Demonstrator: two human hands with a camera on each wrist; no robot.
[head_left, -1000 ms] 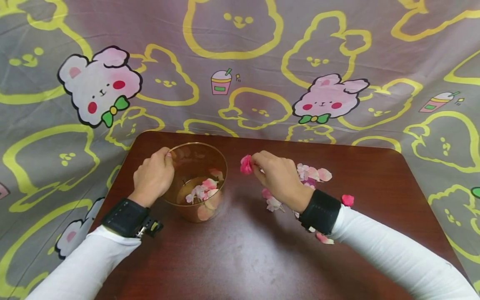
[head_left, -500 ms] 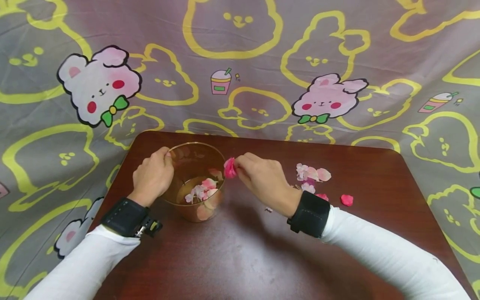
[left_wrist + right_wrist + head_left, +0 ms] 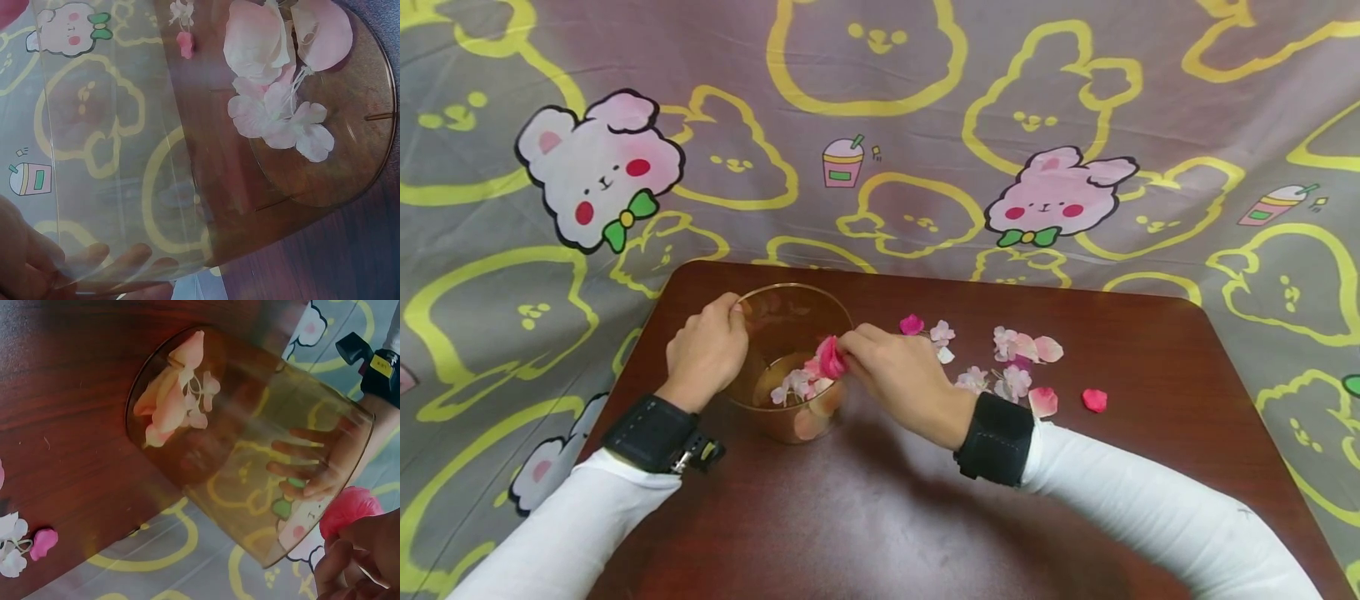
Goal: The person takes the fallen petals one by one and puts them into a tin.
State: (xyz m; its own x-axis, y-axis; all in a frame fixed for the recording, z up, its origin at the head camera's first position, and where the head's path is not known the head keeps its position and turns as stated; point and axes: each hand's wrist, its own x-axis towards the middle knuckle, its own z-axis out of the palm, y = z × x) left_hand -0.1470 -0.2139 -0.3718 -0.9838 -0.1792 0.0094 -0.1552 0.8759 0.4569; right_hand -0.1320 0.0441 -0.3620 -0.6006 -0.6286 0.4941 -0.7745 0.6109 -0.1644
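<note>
A clear amber-tinted cup (image 3: 796, 367) stands on the brown table (image 3: 925, 508), with pink and white petals (image 3: 805, 385) in its bottom (image 3: 294, 119). My left hand (image 3: 706, 353) grips the cup's left wall, and its fingers (image 3: 312, 464) show through the plastic. My right hand (image 3: 895, 379) pinches a deep pink petal (image 3: 832, 358) right over the cup's right rim; the same petal (image 3: 349, 510) sits at the cup's mouth in the right wrist view.
Several loose pink and white petals (image 3: 1011, 367) lie scattered on the table to the right of the cup, one deep pink petal (image 3: 912, 324) close behind my right hand. A cartoon-print cloth (image 3: 880, 133) hangs behind the table and around it.
My right hand carried the deep pink petal leftward from above the petal pile to the cup's rim. The left hand and cup stayed still.
</note>
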